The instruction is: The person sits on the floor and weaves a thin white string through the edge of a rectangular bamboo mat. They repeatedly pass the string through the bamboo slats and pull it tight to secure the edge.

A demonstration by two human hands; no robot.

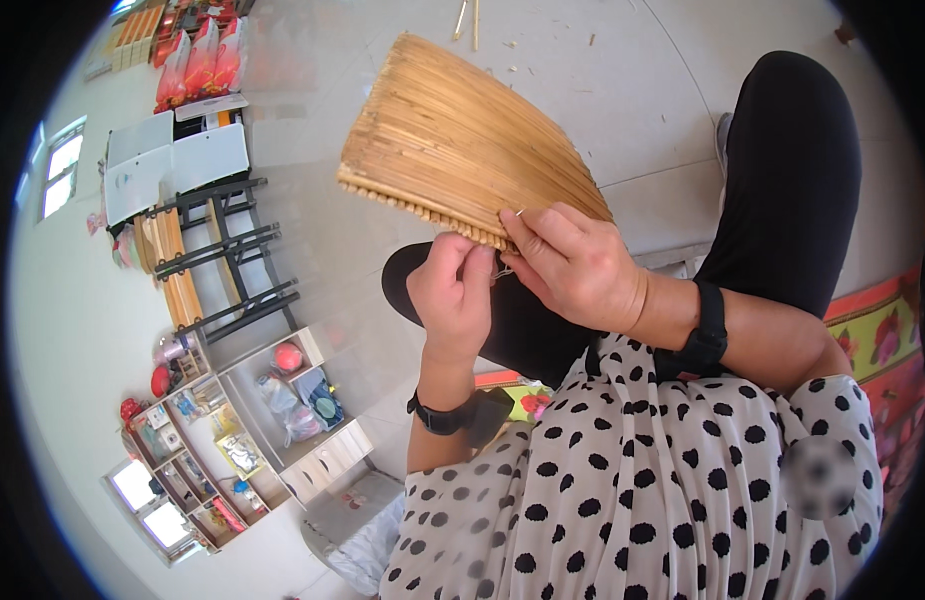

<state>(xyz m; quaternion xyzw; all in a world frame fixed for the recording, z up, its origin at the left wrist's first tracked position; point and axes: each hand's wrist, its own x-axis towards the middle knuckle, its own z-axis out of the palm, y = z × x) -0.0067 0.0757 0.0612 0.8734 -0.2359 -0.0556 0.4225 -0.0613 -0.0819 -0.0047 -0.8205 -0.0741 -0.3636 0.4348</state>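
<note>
A stiff panel of tan plant stalks (pixel 452 130), laid side by side, stands tilted above my lap. The stalks' round cut ends line its near left edge. With thumb and fingers closed, my left hand (pixel 452 300) pinches that edge near its lower end. Close beside it, my right hand (pixel 577 258) is closed in a pinch at the panel's near corner. A thin pale sliver shows at its fingertips, too small to tell whether needle or thread. Some loose white thread (pixel 502 271) hangs between the hands, against my dark trousers.
Stalk pieces (pixel 474 22) and small scraps lie on the tiled floor (pixel 662 130) ahead. At left stand a shelf unit (pixel 327 455) with assorted goods, dark folding frames (pixel 227 255) and red-and-white bags (pixel 202 65). A red floral cloth (pixel 877 330) is at right.
</note>
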